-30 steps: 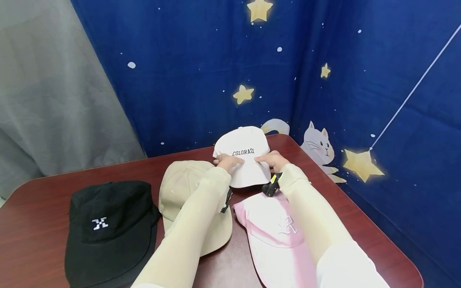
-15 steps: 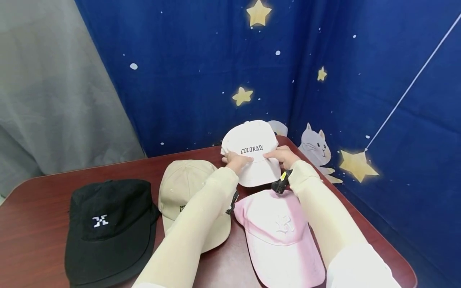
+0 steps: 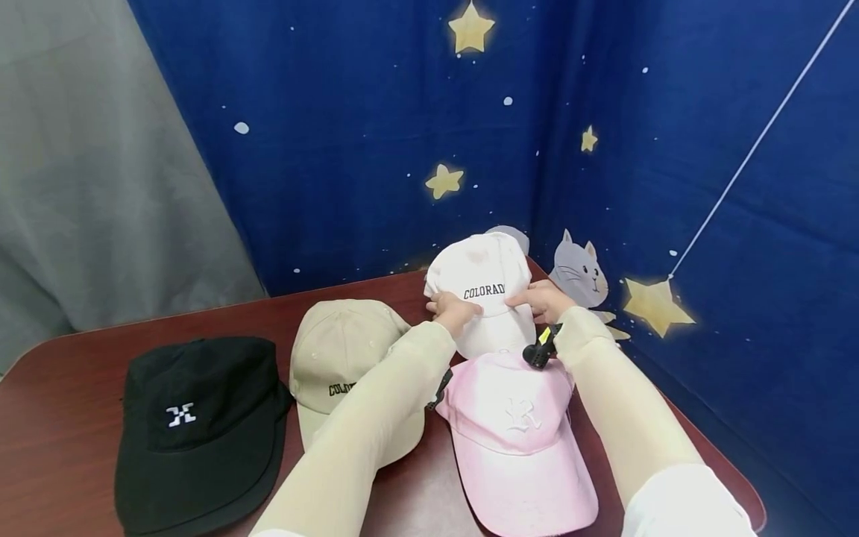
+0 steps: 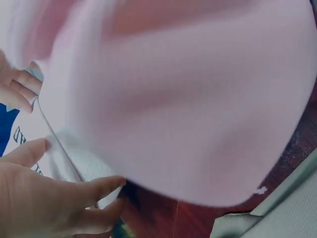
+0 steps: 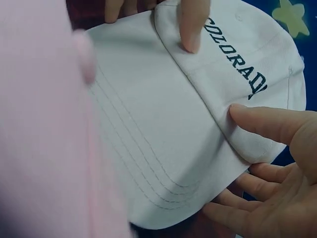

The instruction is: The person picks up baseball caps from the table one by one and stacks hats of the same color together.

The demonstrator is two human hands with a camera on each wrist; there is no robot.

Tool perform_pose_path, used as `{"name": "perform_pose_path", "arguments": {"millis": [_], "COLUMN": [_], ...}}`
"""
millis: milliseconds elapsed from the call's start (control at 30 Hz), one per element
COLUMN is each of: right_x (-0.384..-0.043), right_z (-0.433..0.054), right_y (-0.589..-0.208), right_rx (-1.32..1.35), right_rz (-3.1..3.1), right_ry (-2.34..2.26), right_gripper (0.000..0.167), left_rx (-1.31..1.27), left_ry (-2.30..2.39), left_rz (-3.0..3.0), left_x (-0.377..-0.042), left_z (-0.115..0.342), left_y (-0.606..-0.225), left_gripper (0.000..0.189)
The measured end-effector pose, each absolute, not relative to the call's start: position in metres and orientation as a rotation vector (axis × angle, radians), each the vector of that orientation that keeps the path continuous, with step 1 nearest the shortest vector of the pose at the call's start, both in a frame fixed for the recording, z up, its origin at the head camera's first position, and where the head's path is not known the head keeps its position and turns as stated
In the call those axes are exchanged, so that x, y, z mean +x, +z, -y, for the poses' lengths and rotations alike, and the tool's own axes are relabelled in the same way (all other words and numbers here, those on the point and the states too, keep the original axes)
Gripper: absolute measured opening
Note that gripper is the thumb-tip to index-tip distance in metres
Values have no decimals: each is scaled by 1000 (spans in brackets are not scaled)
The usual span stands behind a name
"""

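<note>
At the back right of the table, a white cap [image 3: 478,261] with dark "COLORADO"-style lettering is held between both hands, its brim facing the person. My left hand [image 3: 455,312] grips the cap's left side, thumb on the front near the brim seam. On the opposite side my right hand [image 3: 545,300] does likewise; the right wrist view shows its thumb on the crown and its fingers [image 5: 257,186] along the brim's edge. Just in front lies a pink cap [image 3: 517,406], its top next to the white brim. Up close, pink fabric [image 4: 198,109] fills much of the left wrist view.
A beige cap [image 3: 338,343] lies left of the pink one, partly behind the left forearm. Farther left is a black cap [image 3: 201,403] with a white emblem. The reddish-brown table [image 3: 74,395] ends at a blue starry curtain [image 3: 335,149] behind and to the right.
Both hands have shifted the white cap to the right, then slightly back toward the person, so its brim now meets the pink cap's top. The other caps stay in place.
</note>
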State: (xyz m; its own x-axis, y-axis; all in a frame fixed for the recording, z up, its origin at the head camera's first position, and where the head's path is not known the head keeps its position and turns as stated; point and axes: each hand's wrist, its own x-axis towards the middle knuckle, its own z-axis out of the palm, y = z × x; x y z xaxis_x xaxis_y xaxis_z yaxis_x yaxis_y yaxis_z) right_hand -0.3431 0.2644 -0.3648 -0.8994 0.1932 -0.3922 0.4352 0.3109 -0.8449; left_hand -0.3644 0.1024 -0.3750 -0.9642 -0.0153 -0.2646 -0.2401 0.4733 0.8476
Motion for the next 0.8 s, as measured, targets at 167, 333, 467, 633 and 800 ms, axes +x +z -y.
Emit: {"name": "perform_pose_path", "arguments": {"millis": [167, 333, 467, 633, 800], "right_x": [-340, -339, -341, -342, -342], "right_z": [-275, -279, -279, -277, -275], "right_y": [-370, -379, -385, -390, -392], "right_rx": [583, 637, 678, 676, 657], "right_rz": [-2335, -2331, -2346, -2389, -2415], "right_ry": [-1608, -1553, -1524, -1477, -1459], "right_gripper": [63, 66, 66, 63, 59], "left_rx": [-176, -211, -265, -305, -328], "left_ry": [1444, 1379, 1363, 1342, 1360], "left_rz": [-2507, -2486, -2472, -2451, -2422], "left_x": [-363, -358, -357, -359, -360], "left_z": [-106, -106, -108, -110, -110], "left_y": [-380, -383, -383, -384, -386], "left_gripper": [72, 78, 87, 90, 91]}}
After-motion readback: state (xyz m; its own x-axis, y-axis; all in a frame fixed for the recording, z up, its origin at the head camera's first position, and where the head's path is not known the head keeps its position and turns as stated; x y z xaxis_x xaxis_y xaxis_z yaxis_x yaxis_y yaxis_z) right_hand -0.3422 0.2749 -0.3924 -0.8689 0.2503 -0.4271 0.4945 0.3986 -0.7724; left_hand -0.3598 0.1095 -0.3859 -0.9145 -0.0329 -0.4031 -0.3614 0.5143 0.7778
